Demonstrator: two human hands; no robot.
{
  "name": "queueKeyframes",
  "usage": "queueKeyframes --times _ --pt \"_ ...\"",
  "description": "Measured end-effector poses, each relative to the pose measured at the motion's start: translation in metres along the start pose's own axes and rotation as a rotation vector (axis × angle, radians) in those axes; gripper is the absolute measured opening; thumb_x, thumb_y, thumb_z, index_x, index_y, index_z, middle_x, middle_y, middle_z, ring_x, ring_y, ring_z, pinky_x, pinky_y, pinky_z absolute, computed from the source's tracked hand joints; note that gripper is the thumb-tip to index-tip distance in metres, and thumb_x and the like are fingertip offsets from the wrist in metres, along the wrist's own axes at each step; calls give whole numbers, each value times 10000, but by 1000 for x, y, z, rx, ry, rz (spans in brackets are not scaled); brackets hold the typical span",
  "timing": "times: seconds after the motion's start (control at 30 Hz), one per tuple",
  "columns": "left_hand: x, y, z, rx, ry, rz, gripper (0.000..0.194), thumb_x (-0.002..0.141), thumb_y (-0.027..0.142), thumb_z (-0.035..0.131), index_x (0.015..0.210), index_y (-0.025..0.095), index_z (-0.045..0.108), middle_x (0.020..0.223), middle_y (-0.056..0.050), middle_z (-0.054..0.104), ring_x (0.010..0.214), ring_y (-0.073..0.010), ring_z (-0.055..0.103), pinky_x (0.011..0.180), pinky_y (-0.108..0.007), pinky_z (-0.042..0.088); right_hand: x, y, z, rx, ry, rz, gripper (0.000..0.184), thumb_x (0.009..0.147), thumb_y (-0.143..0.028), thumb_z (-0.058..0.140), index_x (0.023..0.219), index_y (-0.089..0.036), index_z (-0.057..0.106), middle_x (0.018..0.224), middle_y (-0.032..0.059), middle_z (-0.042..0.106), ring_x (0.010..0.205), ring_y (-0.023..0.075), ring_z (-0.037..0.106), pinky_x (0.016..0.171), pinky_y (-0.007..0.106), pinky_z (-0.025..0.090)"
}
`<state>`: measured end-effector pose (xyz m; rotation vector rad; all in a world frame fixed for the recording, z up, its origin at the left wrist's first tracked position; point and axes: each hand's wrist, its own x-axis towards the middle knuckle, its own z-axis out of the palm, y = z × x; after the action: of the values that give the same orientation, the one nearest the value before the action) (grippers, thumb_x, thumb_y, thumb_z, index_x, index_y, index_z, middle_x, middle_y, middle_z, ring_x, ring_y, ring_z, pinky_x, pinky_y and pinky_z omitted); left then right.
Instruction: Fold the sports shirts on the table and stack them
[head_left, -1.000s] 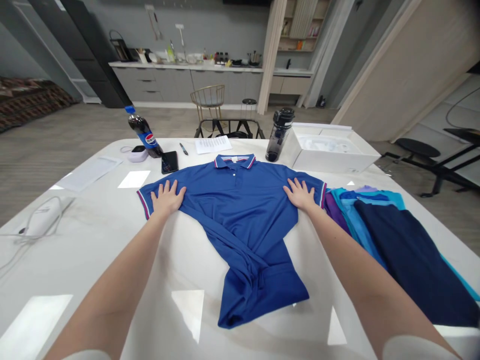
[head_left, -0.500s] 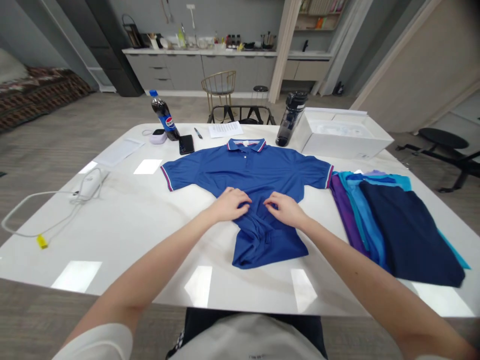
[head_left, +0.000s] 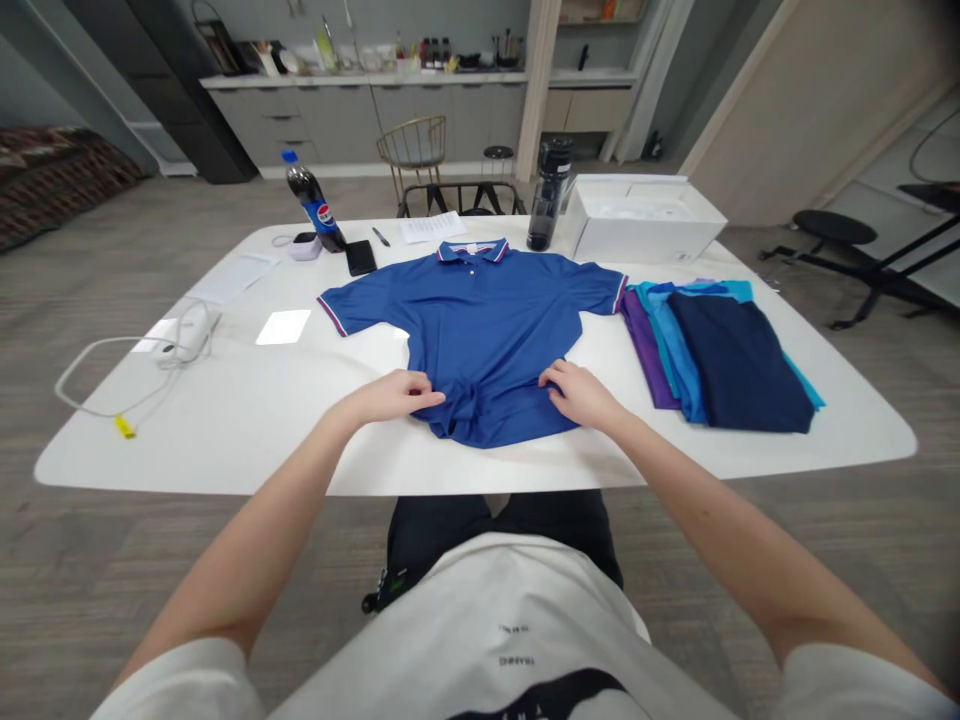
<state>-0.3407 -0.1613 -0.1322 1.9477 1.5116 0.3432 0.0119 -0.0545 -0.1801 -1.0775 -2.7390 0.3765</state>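
A blue polo shirt (head_left: 487, 310) lies front up on the white table (head_left: 285, 440), collar toward the far side and short sleeves spread out. Its collar and cuffs have white and red trim. The lower left part of the shirt is bunched into folds. My left hand (head_left: 397, 396) is closed on the left side of the hem, thumb pointing right. My right hand (head_left: 579, 393) pinches the shirt's right edge near the hem. The fabric between the two hands is wrinkled at left and smoother at right.
Several folded garments (head_left: 742, 365) lie right of the shirt. Behind stand a white box (head_left: 637, 225), a dark water bottle (head_left: 549, 195) and a cola bottle (head_left: 315, 205). A phone (head_left: 361, 258), papers (head_left: 433, 227) and a power strip with cable (head_left: 187, 335) also lie here.
My hands have moved apart, from the shirt's middle out to its lower sides. The shirt's lower part is spread wider. The camera view has tilted down.
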Motion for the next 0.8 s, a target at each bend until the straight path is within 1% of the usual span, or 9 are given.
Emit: queueKeyframes --times 0.13,0.2,0.27,0.33,0.47,0.53,0.63,0.7,0.8 --pt "-7 17 41 86 222 -54 458 895 542 629 1213 212 634 1119 -80 714 999 -246 675 887 -343 514 2 -43 11 48 -25 -62 325 962 -366 611 1260 -245 652 1241 94 638 1133 269 585 948 399 467" --pt "-1 23 62 136 256 -74 495 904 421 642 1346 210 571 1254 -113 682 1118 -261 659 967 -358 502 4 -56 18 2 -47 -69 334 960 -434 627 1239 -254 660 1207 99 657 1123 286 582 915 404 461" --pt "-6 23 67 160 229 -54 408 913 331 606 1301 204 621 1238 -108 689 1116 -251 660 990 -351 496 0 -59 20 -20 -73 -91 232 982 -396 601 1131 -241 687 1094 87 689 1052 271 606 880 379 455" --pt "-28 14 57 135 202 -27 309 919 331 576 1182 208 680 1125 -72 716 1023 -228 671 944 -332 510 -14 -52 16 19 -103 -125 169 997 -340 570 1040 -231 691 1006 67 701 974 240 631 846 342 454" --pt "-98 -7 22 186 186 -112 320 919 525 567 913 237 706 878 -22 691 798 -200 633 791 -318 508 -61 -28 -8 77 -107 -97 187 995 -341 550 988 -227 698 903 48 704 859 213 644 808 315 450" --pt "-122 -9 16 270 211 -148 415 927 596 537 768 240 677 870 -37 676 794 -204 624 810 -332 501 -85 -22 -19 68 -116 -63 241 997 -391 539 942 -230 710 847 45 704 822 215 638 803 325 441" --pt "-129 4 32 316 213 -44 449 968 600 488 799 223 665 979 -58 684 901 -214 641 894 -343 494 -107 -27 -26 42 -153 -93 342 994 -499 532 889 -236 723 940 66 730 922 235 634 850 357 413" --pt "-122 17 53 351 172 40 409 976 582 507 1022 213 676 1097 -70 677 987 -226 641 919 -350 492 -112 -35 -24 1 -134 -115 366 996 -537 520 972 -238 730 1067 83 731 1015 251 619 888 388 385" --pt "-112 31 83 503 143 36 437 974 546 550 1241 208 617 1180 -98 646 1054 -257 620 895 -370 492 -117 -41 -17 -125 -64 -93 390 1016 -539 477 1075 -239 719 1103 103 728 1050 270 601 898 420 353"
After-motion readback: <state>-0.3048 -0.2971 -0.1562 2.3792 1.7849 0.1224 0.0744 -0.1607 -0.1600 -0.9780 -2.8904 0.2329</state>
